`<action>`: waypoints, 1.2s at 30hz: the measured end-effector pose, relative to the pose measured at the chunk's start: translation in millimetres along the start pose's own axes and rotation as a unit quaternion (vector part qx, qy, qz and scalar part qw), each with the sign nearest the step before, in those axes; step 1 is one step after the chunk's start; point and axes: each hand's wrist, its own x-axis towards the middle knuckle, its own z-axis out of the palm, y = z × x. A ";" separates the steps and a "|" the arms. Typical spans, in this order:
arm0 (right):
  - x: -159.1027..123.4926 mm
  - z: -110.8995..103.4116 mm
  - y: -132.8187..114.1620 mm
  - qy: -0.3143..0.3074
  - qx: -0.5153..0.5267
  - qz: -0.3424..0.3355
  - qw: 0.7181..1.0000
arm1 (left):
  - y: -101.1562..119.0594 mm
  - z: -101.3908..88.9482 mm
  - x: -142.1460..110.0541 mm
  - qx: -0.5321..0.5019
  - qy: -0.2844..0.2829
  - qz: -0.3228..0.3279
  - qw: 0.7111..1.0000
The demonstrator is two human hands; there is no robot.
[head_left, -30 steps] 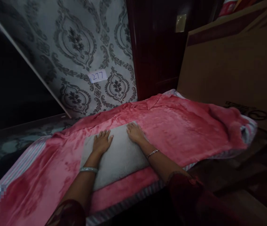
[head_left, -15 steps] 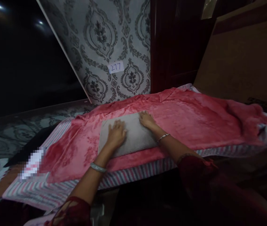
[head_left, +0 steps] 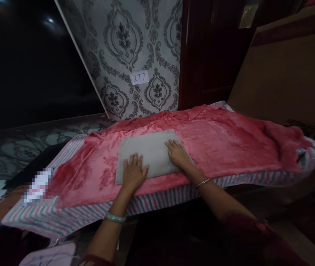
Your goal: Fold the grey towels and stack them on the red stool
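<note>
A flat grey rectangle of cloth (head_left: 149, 149) lies smooth on a pink plush blanket (head_left: 218, 140). My left hand (head_left: 134, 173) rests flat on the cloth's near left part, its fingers spread. On the cloth's right side lies my right hand (head_left: 176, 152), palm down with the fingers apart. Neither hand grips anything. Beneath the blanket, a striped cloth (head_left: 163, 199) hangs over the near edge of the table.
A large dark screen (head_left: 30, 66) stands at the back left. Behind the table are patterned wallpaper with a paper label (head_left: 139, 77) marked 277 and a dark red door (head_left: 207, 55). A cardboard box (head_left: 290, 70) rises at the right. A pink-topped seat (head_left: 49, 255) is low at the front left.
Both hands have slid nearer to me over the grey cloth, the left one also a little leftward. The cloth stays flat. The view has shifted slightly.
</note>
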 end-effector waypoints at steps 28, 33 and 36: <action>107.0 6.4 28.2 0.176 0.668 0.138 0.710 | 40.7 -38.1 114.4 -0.111 -0.026 0.055 0.992; 111.9 32.1 30.8 0.195 0.728 0.163 0.637 | 88.4 -23.1 150.2 -0.117 -0.037 0.103 0.987; 107.1 47.1 35.6 0.193 0.734 0.174 0.627 | 100.6 -4.7 158.4 -0.116 -0.037 0.126 0.985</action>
